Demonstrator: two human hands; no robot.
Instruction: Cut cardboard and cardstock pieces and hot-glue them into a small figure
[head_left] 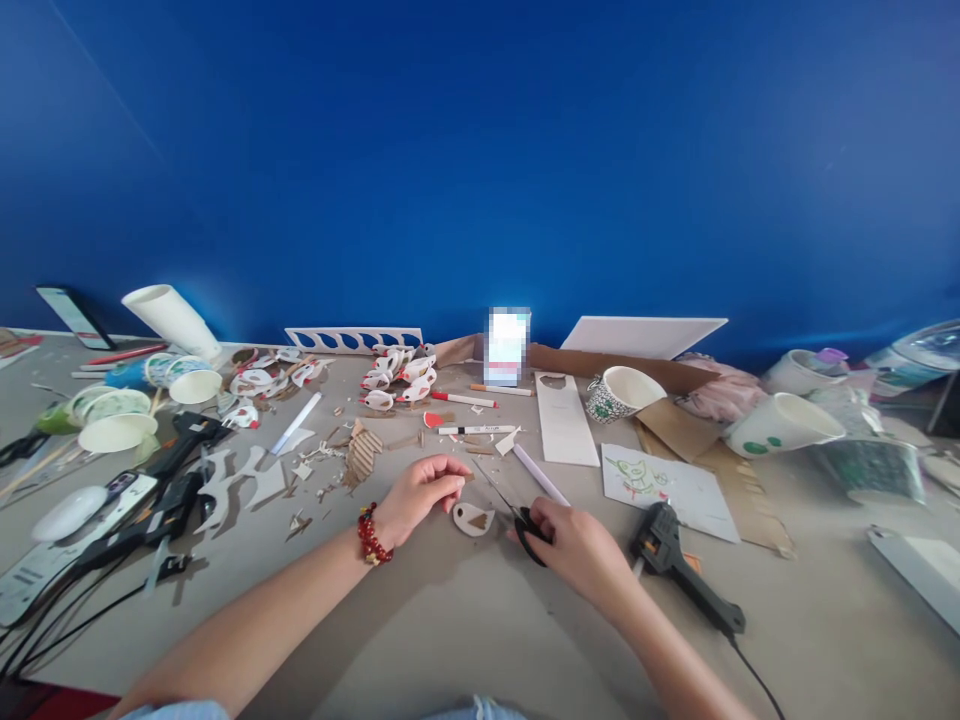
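My left hand (pixel 421 492), with a red bead bracelet on its wrist, is closed in a pinch on a small brown cardboard piece (pixel 469 478). Black-handled scissors (pixel 531 540) are gripped in my right hand (pixel 574 540), their blades pointing up and left toward that piece. Between and just below the hands, a white bird-shaped cutout (pixel 466 512) lies on the table, with a dark dot and a brown patch on it. A black glue gun (pixel 671 560) rests to the right of my right hand.
Several white-and-red bird cutouts (pixel 379 400) sit at the back. Cardboard scraps (pixel 364 452) and markers (pixel 476 430) lie in front of them. A lit phone screen (pixel 508 345) stands mid-back. Paper cups (pixel 626 390) stand right; a power strip (pixel 82 545) with cables lies left.
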